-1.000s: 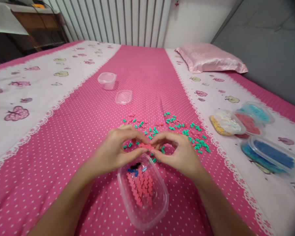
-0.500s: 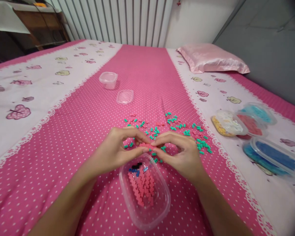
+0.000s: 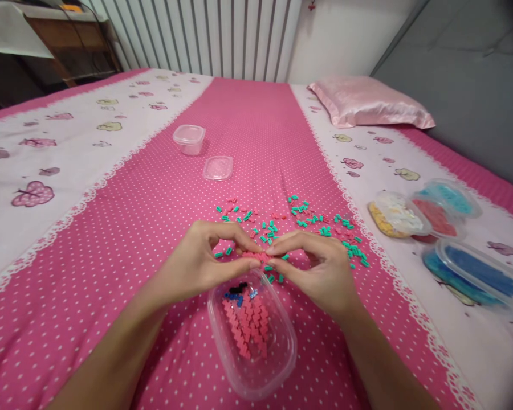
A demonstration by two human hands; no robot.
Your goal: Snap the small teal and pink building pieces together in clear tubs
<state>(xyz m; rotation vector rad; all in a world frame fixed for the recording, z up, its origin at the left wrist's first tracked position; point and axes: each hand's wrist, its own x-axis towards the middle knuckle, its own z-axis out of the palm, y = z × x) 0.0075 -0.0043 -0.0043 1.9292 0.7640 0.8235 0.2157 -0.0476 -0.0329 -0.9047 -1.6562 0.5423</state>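
Left hand (image 3: 200,257) and right hand (image 3: 318,266) pinching a pink toy-brick strip (image 3: 257,257)
Both grip it at frame centre; a clear plastic container (image 3: 263,376) of similar pink strips (image 3: 245,324) lies at lower centre.

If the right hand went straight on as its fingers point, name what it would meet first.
Beyond the pink pieces it pinches, probably the left hand; the exact gap is unclear.

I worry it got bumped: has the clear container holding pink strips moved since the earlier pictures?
No, not visibly: the clear container keeps its place relative to the lace trim.
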